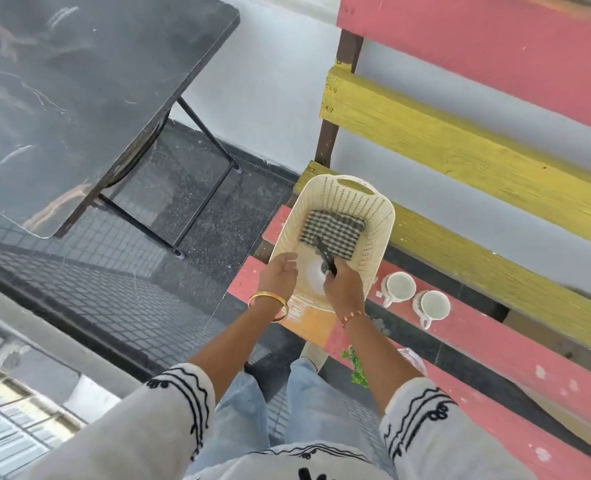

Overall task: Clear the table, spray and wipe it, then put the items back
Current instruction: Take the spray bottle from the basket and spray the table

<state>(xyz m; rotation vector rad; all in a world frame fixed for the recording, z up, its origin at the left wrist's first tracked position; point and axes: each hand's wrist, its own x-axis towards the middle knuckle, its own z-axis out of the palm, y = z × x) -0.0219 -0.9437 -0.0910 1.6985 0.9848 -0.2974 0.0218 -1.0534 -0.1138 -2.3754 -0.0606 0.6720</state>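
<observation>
Hands at the cream plastic basket (339, 216) on the slatted counter (495, 344), fetching the cleaning things.
Right hand (342, 285) grips a dark spray head (327, 259) beside the checked cloth (332, 232); left hand (277, 277) rests loosely open on the rim; black table (79, 81) bare, likely spraying next.

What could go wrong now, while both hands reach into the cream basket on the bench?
1. The cream plastic basket sits on gapped bench slats and may tip under the left hand.
2. The two white mugs stand beside the right hand, so the forearm may knock them.
3. The black spray trigger might catch the checked cloth.
</observation>
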